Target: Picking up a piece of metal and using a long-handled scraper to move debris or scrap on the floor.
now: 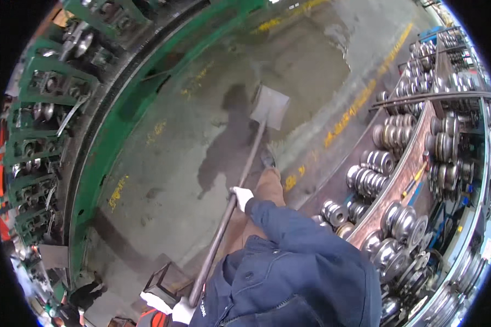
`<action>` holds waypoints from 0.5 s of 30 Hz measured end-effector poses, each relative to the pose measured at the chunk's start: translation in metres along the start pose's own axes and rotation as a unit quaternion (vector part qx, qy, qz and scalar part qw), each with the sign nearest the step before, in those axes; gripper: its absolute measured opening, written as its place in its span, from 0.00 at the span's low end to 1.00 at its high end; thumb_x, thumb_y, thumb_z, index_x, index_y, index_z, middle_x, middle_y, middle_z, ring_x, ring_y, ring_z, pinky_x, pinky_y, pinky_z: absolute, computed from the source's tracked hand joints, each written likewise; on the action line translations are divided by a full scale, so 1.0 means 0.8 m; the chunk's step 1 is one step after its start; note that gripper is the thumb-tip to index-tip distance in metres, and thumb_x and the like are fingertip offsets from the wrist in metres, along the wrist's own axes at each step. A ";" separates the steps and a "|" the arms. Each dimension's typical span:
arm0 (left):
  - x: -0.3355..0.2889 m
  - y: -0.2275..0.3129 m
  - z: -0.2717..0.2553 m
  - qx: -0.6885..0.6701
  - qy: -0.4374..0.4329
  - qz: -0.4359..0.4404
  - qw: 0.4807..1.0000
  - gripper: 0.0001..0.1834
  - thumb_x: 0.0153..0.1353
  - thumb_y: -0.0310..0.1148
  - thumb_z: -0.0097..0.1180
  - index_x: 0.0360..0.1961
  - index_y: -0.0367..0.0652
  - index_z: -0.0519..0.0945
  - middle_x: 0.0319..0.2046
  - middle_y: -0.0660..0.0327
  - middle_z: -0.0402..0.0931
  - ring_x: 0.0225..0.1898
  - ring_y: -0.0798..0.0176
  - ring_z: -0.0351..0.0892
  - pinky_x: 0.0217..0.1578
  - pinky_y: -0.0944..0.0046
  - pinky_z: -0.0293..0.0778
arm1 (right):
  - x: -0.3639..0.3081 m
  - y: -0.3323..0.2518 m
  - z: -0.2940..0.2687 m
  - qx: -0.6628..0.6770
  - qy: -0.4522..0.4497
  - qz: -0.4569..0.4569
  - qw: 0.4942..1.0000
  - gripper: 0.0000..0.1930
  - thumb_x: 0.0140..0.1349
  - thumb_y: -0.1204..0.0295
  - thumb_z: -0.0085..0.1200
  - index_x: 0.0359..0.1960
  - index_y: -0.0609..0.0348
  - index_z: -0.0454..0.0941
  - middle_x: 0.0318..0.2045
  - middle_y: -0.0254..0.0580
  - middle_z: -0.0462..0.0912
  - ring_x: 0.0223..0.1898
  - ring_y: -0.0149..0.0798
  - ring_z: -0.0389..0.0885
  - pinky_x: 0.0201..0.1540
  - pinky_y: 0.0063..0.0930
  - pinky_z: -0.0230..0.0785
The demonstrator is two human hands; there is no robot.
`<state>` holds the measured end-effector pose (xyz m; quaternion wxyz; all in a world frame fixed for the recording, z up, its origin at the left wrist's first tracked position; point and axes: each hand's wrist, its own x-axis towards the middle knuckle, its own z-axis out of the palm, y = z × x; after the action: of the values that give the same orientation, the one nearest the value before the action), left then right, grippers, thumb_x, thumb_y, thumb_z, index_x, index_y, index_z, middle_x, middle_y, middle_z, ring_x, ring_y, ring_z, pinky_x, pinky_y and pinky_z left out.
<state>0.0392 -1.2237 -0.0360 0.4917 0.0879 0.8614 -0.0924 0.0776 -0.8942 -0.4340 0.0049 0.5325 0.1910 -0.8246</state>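
A long-handled shovel with a flat, squarish metal blade (270, 108) slants across the view, its blade at the floor by the edge of a dark wet-looking patch (311, 65). Partway down the shaft (215, 242), my right hand (243, 199) in a white glove is closed around it. Lower left, near the rear end, my white-gloved left hand (183, 312) grips the same shaft, its fingers partly hidden by my jacket. One shoe (268, 158) is on the floor beside the shaft, near the blade.
Green machinery with rollers (49, 84) lines the left behind a green base (101, 158). At right, racks (401, 163) carry many shiny metal rollers (368, 180). A dark metal-framed box (166, 280) and a red object (154, 319) stand lower left. Another person (84, 297) is beyond.
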 end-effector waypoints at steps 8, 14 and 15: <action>-0.033 -0.066 0.012 0.141 -0.144 -0.188 0.961 0.26 0.63 0.58 0.48 0.44 0.47 0.81 0.35 0.41 0.81 0.41 0.36 0.82 0.41 0.44 0.76 | 0.045 0.098 -0.035 0.052 0.075 0.112 0.989 0.10 0.64 0.69 0.59 0.37 0.64 0.78 0.29 0.48 0.81 0.30 0.46 0.81 0.37 0.44 0.77; -0.020 -0.120 0.064 0.152 -0.135 -0.278 0.939 0.24 0.66 0.57 0.43 0.50 0.54 0.81 0.37 0.42 0.81 0.43 0.37 0.82 0.42 0.45 0.75 | 0.057 0.045 -0.075 0.118 0.085 0.140 0.979 0.11 0.65 0.67 0.59 0.38 0.64 0.79 0.30 0.45 0.81 0.34 0.43 0.82 0.39 0.41 0.77; -0.010 -0.134 0.067 0.113 -0.149 -0.256 0.948 0.24 0.67 0.56 0.42 0.54 0.56 0.78 0.37 0.43 0.82 0.43 0.35 0.81 0.43 0.45 0.76 | 0.070 0.037 -0.088 0.131 0.083 0.129 0.980 0.12 0.65 0.66 0.60 0.38 0.65 0.80 0.31 0.44 0.82 0.34 0.42 0.82 0.39 0.40 0.77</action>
<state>0.0621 -1.3409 -0.0482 0.5615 -0.0951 0.7555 -0.3239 0.1211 -0.8883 -0.5175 0.0256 0.6151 0.0110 -0.7880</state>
